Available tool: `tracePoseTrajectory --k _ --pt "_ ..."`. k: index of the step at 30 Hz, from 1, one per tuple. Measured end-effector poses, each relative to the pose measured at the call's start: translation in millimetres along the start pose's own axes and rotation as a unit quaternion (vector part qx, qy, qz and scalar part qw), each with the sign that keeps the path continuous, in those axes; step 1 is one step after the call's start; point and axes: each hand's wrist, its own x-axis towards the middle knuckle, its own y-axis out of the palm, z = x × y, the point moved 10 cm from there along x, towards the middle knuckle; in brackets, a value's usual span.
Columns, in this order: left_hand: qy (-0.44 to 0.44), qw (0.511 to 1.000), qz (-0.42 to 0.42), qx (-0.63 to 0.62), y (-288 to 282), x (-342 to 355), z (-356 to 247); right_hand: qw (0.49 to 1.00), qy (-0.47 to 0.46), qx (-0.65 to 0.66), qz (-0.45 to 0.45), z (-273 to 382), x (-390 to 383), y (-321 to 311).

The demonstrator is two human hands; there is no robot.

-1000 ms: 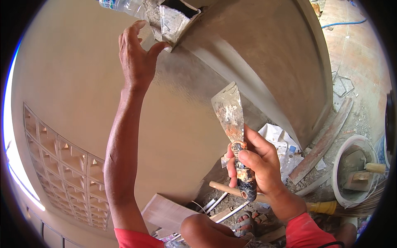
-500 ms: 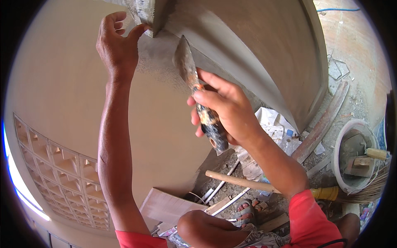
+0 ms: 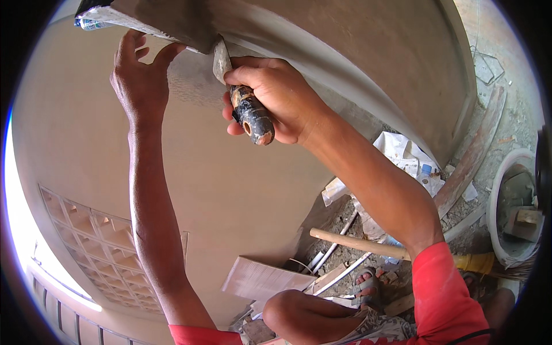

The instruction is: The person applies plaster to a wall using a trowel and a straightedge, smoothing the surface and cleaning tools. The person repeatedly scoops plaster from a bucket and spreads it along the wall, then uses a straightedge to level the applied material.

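Note:
My right hand [image 3: 273, 95] is wrapped round the dark, worn handle of a small pointed trowel [image 3: 221, 60]. The handle is blotched and has a round hole near its butt. Its blade points up, with the tip at the inner end of a plastered ledge [image 3: 172, 22], where the ledge meets the wall. My left hand [image 3: 141, 80] is raised under the ledge's white-edged lower rim. Its thumb reaches to that rim, apparently touching it, while the fingers are loosely bent and apart from the thumb. Behind both hands spreads the smooth plastered wall [image 3: 241, 184].
A vent-block grille [image 3: 100, 241] sits low at left. Below right lie a wooden pole [image 3: 356, 244], a tiled board [image 3: 261, 276], white pipes, crumpled sheets [image 3: 399, 150] and a plank [image 3: 474, 155]. A round white tub [image 3: 493, 213] stands at far right.
My right hand has brought the trowel up and left, from hanging free before the wall to the ledge's inner corner. The view has shifted, showing more of the ledge. My left thumb stays near its rim.

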Motion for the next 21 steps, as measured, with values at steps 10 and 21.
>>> tracePoseTrajectory --k 10,21 --pt "0.016 1.0 0.003 0.02 -2.3 1.9 -2.1 0.999 0.022 0.034 -0.035 0.6 16.5 12.1" --pt "0.024 0.999 -0.009 -0.023 -5.2 0.4 -11.9 0.992 -0.034 0.12 0.003 14.3 6.6 47.1"
